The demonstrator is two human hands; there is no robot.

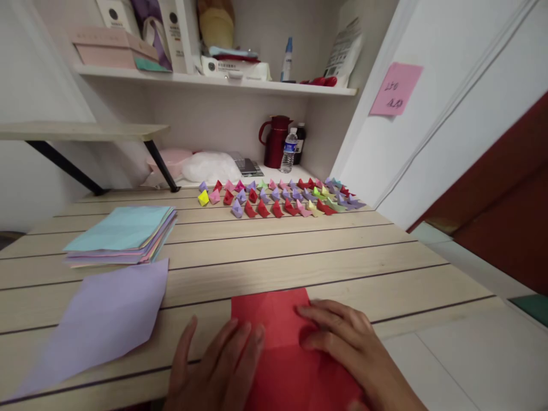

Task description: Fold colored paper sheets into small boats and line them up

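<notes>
A red square-cornered sheet of paper (280, 328) lies on the pale wooden-plank counter (342, 245) between the two hands, reaching a little beyond their fingertips, its near part running out of view below them. A crease line crosses it between the hands.

The left hand (218, 365) is wide, its fingers spread and nearly straight; the fingers nearest the sheet touch its left side, and the little finger stands apart over the bare planks. The right hand (349, 342) is loosely spread too, its fingers gently bent and reaching in over the sheet's right side; only a bit of its thumb shows at the lower edge, so whether it presses the paper from below I cannot tell.

To the left of the left hand, well clear of the fingers, lies a loose light-purple paper sheet (115, 314), and just beyond that a stack of coloured paper sheets (124, 228) topped with pale blue. Far ahead of both hands, small boat-like folded paper pieces (277, 210) in red, purple, pink, yellow and green stand in rows. Beyond these are a dark red handled jug (275, 145) and a clear plastic bottle with a blue label (289, 151), side by side.
</notes>
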